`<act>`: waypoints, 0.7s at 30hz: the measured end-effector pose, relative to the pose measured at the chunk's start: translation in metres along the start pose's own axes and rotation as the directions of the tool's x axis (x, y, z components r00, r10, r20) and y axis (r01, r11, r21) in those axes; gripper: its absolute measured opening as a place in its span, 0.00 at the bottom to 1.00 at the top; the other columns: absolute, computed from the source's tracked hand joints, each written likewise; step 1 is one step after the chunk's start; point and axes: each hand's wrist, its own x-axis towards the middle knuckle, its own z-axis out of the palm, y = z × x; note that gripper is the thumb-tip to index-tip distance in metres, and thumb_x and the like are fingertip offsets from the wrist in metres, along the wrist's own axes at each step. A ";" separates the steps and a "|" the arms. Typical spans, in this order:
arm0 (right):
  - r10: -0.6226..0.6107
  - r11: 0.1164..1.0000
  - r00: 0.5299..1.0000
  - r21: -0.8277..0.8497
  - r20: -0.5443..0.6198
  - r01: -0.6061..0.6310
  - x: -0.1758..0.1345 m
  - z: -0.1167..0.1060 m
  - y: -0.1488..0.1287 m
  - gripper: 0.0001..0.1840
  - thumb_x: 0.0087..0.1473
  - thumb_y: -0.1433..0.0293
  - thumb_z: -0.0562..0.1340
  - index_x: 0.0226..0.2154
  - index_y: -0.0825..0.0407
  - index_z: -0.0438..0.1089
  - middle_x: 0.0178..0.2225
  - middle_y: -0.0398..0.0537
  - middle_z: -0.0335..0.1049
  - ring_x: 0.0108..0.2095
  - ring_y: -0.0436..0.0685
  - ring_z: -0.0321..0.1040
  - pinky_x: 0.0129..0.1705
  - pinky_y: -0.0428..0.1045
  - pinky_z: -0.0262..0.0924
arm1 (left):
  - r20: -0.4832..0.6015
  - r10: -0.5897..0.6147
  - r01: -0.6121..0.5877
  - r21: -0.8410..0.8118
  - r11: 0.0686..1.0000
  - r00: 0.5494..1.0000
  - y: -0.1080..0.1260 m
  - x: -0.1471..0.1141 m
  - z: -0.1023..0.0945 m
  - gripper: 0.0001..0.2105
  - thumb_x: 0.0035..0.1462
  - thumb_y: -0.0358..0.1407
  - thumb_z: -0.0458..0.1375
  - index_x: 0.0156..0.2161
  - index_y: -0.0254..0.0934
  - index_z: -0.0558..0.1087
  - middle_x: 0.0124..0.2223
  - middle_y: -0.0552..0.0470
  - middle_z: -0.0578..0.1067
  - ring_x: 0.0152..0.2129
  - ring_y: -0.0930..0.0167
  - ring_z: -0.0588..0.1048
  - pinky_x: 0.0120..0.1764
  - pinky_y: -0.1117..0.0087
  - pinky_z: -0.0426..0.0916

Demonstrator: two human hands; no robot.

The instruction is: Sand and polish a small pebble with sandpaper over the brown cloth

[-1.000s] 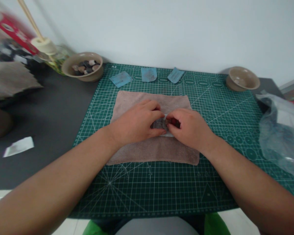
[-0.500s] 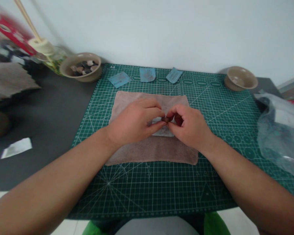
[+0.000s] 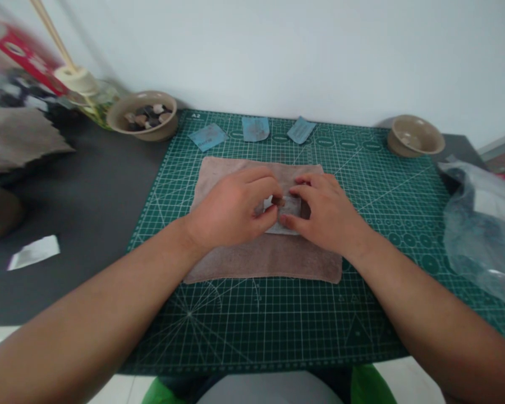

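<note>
Between the fingertips and thumb of my left hand [image 3: 238, 210] is a small brown stone [image 3: 279, 201], held low over a light grey sheet [image 3: 292, 209]. My right hand [image 3: 326, 210] is just to the right of the stone, thumb and fingers apart, with nothing seen in them. Under both hands lies a pinkish-brown cloth [image 3: 273, 258], spread flat. The grey sheet rests on the cloth's middle, partly covered by my hands.
A green cutting mat [image 3: 273, 325] covers the table. Three blue printed pieces [image 3: 256, 129] lie along its back. A bowl of pebbles [image 3: 168, 132] stands back left, another bowl [image 3: 414, 147] back right. A clear plastic bag [image 3: 467, 241] is at right, a white paper scrap [image 3: 36, 252] at left.
My right fingers have let go of the stone and spread apart. The stone stays in my left fingers. The view has shifted slightly.
</note>
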 end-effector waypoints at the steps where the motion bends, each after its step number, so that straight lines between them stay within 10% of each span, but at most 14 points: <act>1: 0.007 1.000 1.000 -0.005 0.007 -0.007 0.000 0.000 -0.001 0.23 0.52 0.56 0.69 0.44 0.56 0.77 0.55 0.62 0.70 0.58 0.73 0.63 0.62 0.66 0.55 | -0.007 -0.009 0.009 0.003 1.000 1.000 0.000 0.000 0.000 0.05 0.56 0.27 0.57 0.37 0.34 0.73 0.37 0.49 0.75 0.36 0.67 0.75 0.39 0.65 0.70; 13: 0.065 0.954 0.989 0.299 -0.131 -0.023 0.001 -0.008 -0.007 0.10 0.44 0.76 0.65 0.25 0.49 0.63 0.42 0.52 0.76 0.47 0.64 0.71 0.50 0.59 0.62 | -0.026 -0.094 0.095 0.037 0.995 0.995 0.000 0.000 0.000 0.05 0.52 0.28 0.56 0.36 0.35 0.73 0.34 0.52 0.76 0.31 0.69 0.75 0.35 0.69 0.70; 21: 0.285 0.598 0.931 0.802 -0.228 0.014 -0.006 -0.022 -0.016 0.17 0.44 0.79 0.61 0.19 0.48 0.52 0.41 0.49 0.81 0.46 0.65 0.77 0.43 0.57 0.68 | -0.107 -0.109 0.109 -0.006 0.994 0.988 0.002 -0.001 0.000 0.05 0.52 0.28 0.59 0.36 0.36 0.73 0.32 0.54 0.77 0.29 0.72 0.75 0.34 0.71 0.69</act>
